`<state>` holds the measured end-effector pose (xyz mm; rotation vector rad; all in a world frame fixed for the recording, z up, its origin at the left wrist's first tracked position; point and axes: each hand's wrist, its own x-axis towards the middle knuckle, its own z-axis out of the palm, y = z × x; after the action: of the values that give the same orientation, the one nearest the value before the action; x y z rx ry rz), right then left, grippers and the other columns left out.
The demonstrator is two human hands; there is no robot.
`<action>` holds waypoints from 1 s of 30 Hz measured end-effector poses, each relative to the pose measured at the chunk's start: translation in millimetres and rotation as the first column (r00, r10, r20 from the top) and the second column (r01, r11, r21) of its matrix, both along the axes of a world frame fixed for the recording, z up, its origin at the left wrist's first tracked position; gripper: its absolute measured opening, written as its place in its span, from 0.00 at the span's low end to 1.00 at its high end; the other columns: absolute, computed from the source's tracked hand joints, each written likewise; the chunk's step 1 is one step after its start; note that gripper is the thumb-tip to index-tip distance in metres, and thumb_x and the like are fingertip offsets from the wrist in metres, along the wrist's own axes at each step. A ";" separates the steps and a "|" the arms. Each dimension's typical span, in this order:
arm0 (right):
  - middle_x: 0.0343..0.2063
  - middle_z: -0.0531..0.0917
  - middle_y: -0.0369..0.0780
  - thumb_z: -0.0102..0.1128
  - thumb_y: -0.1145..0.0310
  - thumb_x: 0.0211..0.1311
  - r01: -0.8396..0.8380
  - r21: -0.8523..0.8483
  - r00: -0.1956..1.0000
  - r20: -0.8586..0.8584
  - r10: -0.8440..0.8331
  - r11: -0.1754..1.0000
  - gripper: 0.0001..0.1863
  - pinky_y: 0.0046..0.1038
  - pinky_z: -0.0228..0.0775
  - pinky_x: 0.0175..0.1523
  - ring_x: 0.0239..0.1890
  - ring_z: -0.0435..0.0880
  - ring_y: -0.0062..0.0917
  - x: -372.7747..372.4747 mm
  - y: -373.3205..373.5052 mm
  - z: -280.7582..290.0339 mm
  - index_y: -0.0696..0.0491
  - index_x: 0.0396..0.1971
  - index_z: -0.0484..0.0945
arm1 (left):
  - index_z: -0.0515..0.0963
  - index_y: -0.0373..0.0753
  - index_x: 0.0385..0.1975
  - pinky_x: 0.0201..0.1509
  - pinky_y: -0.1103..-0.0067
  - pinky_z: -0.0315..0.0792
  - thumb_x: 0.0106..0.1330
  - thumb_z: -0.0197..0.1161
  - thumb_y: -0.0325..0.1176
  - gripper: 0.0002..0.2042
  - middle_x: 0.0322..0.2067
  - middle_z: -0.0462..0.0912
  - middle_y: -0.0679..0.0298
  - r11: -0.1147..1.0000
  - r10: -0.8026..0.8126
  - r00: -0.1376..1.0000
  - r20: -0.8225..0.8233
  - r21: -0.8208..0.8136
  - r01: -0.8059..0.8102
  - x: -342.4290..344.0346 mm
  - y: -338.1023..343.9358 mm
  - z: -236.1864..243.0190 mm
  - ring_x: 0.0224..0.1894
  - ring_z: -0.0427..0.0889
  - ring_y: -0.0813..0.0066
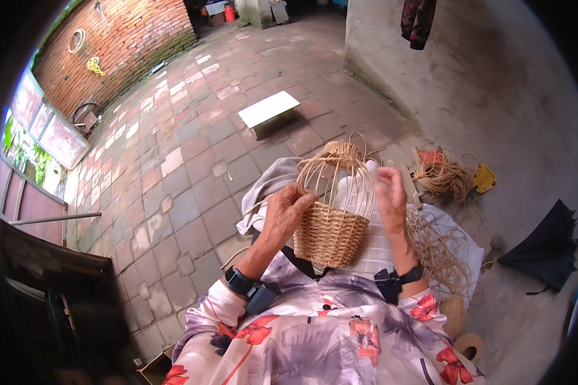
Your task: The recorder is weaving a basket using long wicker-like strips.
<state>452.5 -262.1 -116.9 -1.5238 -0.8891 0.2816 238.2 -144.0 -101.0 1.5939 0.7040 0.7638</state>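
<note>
The straw-coloured basket (331, 236) sits over my lap, against pale cloth (376, 249). Its near part is a tight, ridged weave; beyond that, bare spokes (328, 185) bow outward and gather into a small woven ring (341, 153). My left hand (284, 213) pinches the weave's left edge. My right hand (390, 196) blurs beside the spokes; I can't tell whether its fingers grip anything.

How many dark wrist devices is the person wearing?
2. One dark wrist device is strapped below the left hand, which touches the woven basket; the second dark wrist device is strapped below the blurred right hand.
</note>
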 end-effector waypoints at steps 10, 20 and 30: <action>0.45 0.74 0.48 0.63 0.63 0.50 0.020 -0.116 0.943 0.334 0.020 0.993 0.27 0.39 0.66 0.56 0.51 0.74 0.42 -32.1 27.9 26.3 0.56 0.50 0.68 | 0.82 0.40 0.29 0.39 0.71 0.70 0.57 0.68 0.35 0.07 0.31 0.80 0.62 0.457 0.409 0.912 -0.034 0.873 -0.173 2.7 -13.3 28.2 0.34 0.78 0.64; 0.44 0.74 0.48 0.63 0.67 0.50 -0.019 -0.066 0.969 0.244 0.035 0.998 0.26 0.39 0.68 0.53 0.47 0.76 0.43 -33.3 29.1 23.3 0.56 0.50 0.67 | 0.80 0.42 0.40 0.30 0.71 0.73 0.55 0.68 0.28 0.12 0.25 0.81 0.61 0.720 0.211 0.935 -0.283 0.692 0.047 33.8 -1.2 32.1 0.24 0.80 0.65; 0.44 0.74 0.47 0.62 0.67 0.49 -0.051 -0.103 0.980 0.187 0.070 0.993 0.27 0.35 0.69 0.54 0.47 0.76 0.37 -28.3 27.5 21.5 0.56 0.51 0.67 | 0.76 0.36 0.40 0.29 0.82 0.72 0.58 0.63 0.23 0.10 0.23 0.79 0.67 0.994 0.101 0.995 -0.018 -0.032 -0.101 -5.5 -6.8 21.0 0.26 0.77 0.81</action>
<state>424.2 -234.6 -95.4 -1.6357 -1.0879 0.2284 232.8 -150.7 -80.1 1.5459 0.8101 0.8095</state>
